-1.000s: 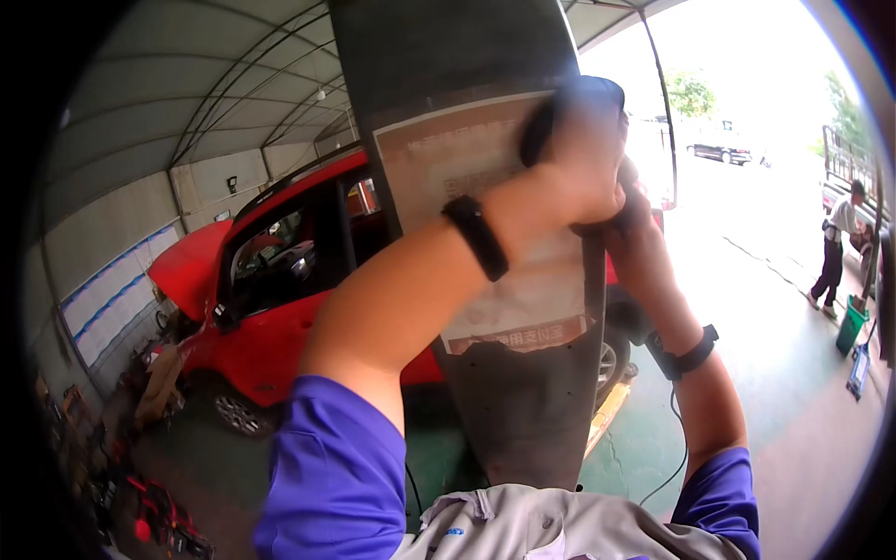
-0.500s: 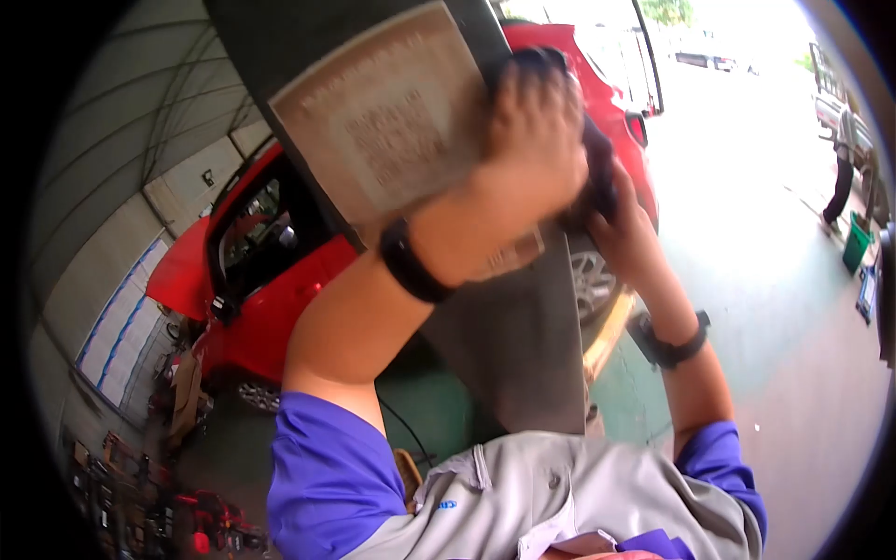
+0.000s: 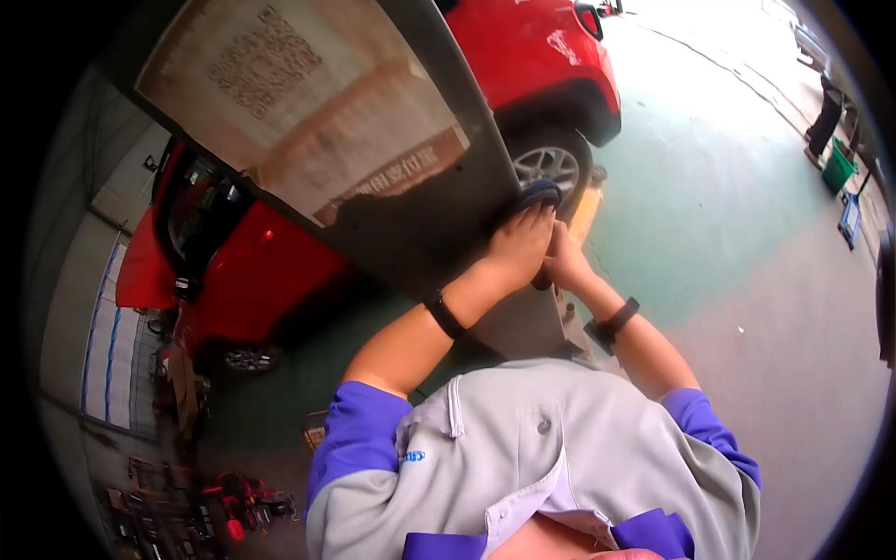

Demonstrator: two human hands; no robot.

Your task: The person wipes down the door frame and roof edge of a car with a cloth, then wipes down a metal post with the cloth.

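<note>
A dark cloth (image 3: 539, 193) lies bunched against the edge of a grey metal post (image 3: 373, 224). My left hand (image 3: 523, 245) presses over the cloth, its fingers bent around the post's edge. Close beside it, my right hand (image 3: 564, 261) grips the same dark bundle from the other side of that edge; its fingers are partly hidden. A torn, stained paper poster (image 3: 373, 112) with a QR code is stuck to the post's face, up and left of my hands.
Behind the post stands a red car (image 3: 541, 61) with a door open on the left. A yellow lift arm (image 3: 585, 215) reaches near its wheel. Tools (image 3: 233, 504) lie at lower left. A person (image 3: 825, 121) stands at far right by a green bin (image 3: 839, 166).
Both hands, with the cloth, have moved down along the post's edge and closer to my body. My view has shifted, so more of the poster's lower part shows.
</note>
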